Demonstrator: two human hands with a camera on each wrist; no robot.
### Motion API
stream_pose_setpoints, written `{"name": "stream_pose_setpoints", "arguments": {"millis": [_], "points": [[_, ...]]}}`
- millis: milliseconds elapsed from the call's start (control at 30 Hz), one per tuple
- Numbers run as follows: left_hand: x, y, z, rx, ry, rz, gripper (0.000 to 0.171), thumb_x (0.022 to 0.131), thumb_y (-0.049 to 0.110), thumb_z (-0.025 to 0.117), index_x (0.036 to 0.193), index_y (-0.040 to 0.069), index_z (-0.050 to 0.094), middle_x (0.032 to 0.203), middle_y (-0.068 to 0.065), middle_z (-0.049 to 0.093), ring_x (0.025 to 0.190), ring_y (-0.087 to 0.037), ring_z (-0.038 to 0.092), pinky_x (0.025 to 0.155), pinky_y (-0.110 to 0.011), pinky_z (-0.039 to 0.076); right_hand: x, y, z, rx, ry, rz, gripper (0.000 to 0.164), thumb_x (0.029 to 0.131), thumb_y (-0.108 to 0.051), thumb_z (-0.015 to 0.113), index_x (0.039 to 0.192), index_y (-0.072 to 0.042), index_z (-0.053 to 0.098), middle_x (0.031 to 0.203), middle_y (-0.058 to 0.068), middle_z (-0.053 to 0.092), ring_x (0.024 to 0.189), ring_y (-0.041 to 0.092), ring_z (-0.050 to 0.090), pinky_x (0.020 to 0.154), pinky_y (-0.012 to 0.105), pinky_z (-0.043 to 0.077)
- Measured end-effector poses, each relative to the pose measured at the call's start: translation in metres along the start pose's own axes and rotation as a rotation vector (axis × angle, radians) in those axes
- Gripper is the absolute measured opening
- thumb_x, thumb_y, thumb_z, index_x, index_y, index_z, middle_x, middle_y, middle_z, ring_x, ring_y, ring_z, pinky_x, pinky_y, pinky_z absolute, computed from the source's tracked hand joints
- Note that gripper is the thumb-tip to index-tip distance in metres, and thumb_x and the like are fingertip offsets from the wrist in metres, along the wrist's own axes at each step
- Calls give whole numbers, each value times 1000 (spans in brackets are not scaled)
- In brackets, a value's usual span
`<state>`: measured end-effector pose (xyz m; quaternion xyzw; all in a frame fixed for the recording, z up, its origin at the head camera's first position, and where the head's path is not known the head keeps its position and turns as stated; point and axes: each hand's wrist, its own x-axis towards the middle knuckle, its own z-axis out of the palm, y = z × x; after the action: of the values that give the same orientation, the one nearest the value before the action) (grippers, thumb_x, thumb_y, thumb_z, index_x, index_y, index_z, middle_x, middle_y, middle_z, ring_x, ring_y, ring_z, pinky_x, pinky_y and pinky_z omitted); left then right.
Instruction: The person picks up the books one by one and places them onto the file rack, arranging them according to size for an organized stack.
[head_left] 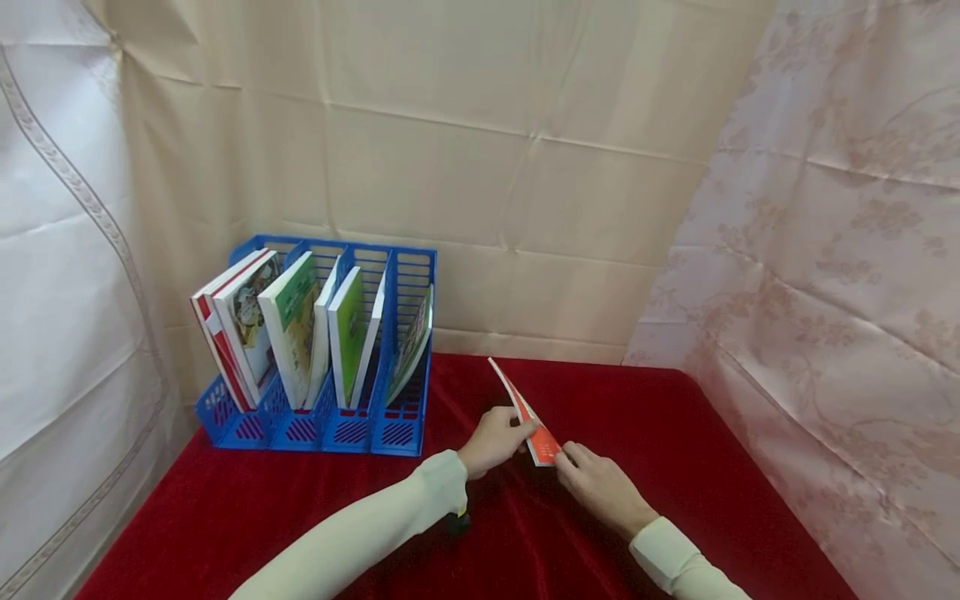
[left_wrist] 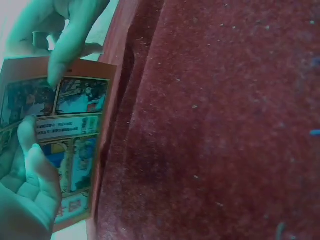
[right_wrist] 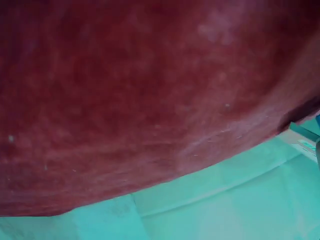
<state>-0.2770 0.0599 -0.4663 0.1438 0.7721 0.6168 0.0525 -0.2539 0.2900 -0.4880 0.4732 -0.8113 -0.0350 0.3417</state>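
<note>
A thin book (head_left: 542, 440) with an orange-red spine stands tilted above the red cloth, between both hands. My left hand (head_left: 495, 437) grips it at the left side, thumb on the spine side. At its near right end, my right hand (head_left: 600, 487) pinches the edge. The left wrist view shows the picture-panelled cover (left_wrist: 80, 155), with the left hand (left_wrist: 30, 185) against it and the right hand's (left_wrist: 70, 35) thumb over the border. Only a pale corner of a book or similar thing (right_wrist: 302, 142) shows at the right wrist view's edge; that hand is mostly out of frame.
A blue file rack (head_left: 375, 437) with several compartments stands at the table's back left. Upright books (head_left: 300, 333) lean inside it. Red velvet cloth (head_left: 675, 450) covers the table. Beige curtain (head_left: 480, 167) hangs behind, with pale fabric at both sides.
</note>
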Motion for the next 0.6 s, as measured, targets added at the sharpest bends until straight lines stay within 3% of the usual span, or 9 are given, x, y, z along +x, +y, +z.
{"name": "stream_pose_setpoints", "arguments": {"millis": [133,233,333,500,600], "points": [[-3,-2,-2,-28,-3,23,31,105,26,60,125,3,68,88,1,71,70,-15,60,57,-25,44,-4,7,3,133,-48,117,19,104,-29,62,98,-12,58,93,-4,53,71,6,48,56,22,47],[-5,-2,-6,-62,-6,40,38,106,27,58,137,3,61,101,0,73,78,-11,65,66,-31,53,-6,15,4,257,-80,315,27,92,-34,78,100,-17,58,95,-9,51,74,4,47,61,23,46],[-6,-2,-11,-107,-13,53,42,107,27,58,142,5,57,110,-2,73,89,-13,70,78,-39,57,-7,21,3,460,-114,599,29,93,-34,77,108,-15,60,98,-5,55,77,8,52,63,24,49],[-8,1,-16,-180,-49,62,43,107,30,57,146,10,54,119,-3,71,99,-17,71,84,-37,57,-2,29,-2,985,-119,1118,44,103,-39,64,131,-6,58,106,9,64,82,20,61,61,30,55],[-10,2,-15,-178,-58,86,42,108,31,55,145,12,54,119,-2,70,100,-17,71,84,-37,57,0,36,-5,1174,-102,1249,43,106,-33,60,134,0,57,103,13,67,79,20,60,61,29,53]]}}
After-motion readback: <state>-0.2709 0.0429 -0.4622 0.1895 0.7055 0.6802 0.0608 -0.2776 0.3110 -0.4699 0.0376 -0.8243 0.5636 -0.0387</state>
